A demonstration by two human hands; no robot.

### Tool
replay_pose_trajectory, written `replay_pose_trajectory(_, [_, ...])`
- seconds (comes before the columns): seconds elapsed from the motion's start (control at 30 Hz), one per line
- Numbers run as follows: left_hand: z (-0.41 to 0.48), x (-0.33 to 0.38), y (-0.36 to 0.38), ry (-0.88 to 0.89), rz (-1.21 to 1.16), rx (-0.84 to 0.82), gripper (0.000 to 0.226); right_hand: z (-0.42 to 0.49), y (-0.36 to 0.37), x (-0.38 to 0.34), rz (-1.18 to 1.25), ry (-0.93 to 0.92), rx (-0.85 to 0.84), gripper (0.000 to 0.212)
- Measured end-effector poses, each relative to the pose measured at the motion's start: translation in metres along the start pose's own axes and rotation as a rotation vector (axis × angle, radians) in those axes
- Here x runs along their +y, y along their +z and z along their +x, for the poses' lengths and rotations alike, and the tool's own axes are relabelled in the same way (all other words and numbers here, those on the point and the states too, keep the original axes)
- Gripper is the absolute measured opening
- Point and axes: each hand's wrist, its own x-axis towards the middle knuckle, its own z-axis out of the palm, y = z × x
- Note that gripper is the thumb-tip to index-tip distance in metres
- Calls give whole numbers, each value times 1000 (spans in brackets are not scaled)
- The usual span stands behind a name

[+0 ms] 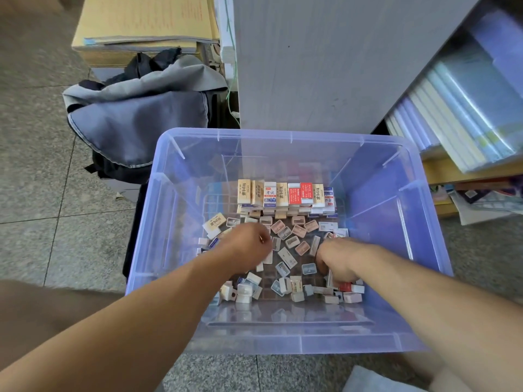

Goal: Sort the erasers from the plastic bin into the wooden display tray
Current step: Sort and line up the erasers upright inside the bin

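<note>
Reaching into the plastic bin [382, 210] with both arms, the person looks to be at the picking stage of the sort. The left hand [249, 247] sits at about 9 o'clock of the bin floor, back turned up and fingers curled down into the loose erasers [287, 257]. The right hand [338, 264] is at about 4 o'clock, knuckles up, fingers tucked under among the small pieces. Whether either hand actually has an eraser pinched I cannot tell, since the fingertips are hidden beneath the hands.

The loose erasers are scattered across the centre and toward 6 o'clock, lying at every angle. A neat stacked row [283, 195] of larger sleeved erasers stands at 12 o'clock against the far wall. A brownish grid shows under the pile (possibly the wooden tray, possibly just the bin floor; I cannot say which).

To do this step well, I would pick one kind at a time and take pieces from the edge of the scatter. Each hand should keep to its own half so the wrists do not cross. Lifting straight up should avoid knocking the stacked row over. A backpack [141, 117] lies on the floor beyond the bin at 10 o'clock, well clear of the work.
</note>
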Motion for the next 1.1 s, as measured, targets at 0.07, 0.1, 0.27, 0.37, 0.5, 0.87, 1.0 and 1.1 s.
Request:
replay_pose_trajectory(0.07, [-5, -3, 12, 143, 161, -182, 15, 2, 1, 2, -16, -19, -15, 33])
replay_pose_trajectory(0.1, [-4, -6, 16, 196, 244, -248, 17, 2, 0, 2, -16, -26, -18, 32])
replay_pose_trajectory(0.27, [1, -6, 16, 324, 453, -327, 27, 6, 1, 4, -52, -23, -12, 29])
replay_pose_trajectory(0.37, [5, -2, 22, 362, 494, -369, 53, 6, 0, 4, -97, -23, -32, 34])
replay_pose_trajectory(0.5, [3, 5, 35, 296, 645, -530, 75, 7, 1, 4, -111, -31, -68, 34])
replay_pose_trajectory(0.87, [5, 2, 31, 274, 517, -493, 61, 5, -5, 0, 195, -14, 83, 23])
replay_pose_trajectory(1.0, [7, -2, 26, 282, 418, -431, 50, 3, -6, -7, 316, -51, 144, 22])
replay_pose_trajectory(1.1, [6, 2, 33, 305, 500, -504, 62, 2, -5, -8, 293, -60, 139, 22])
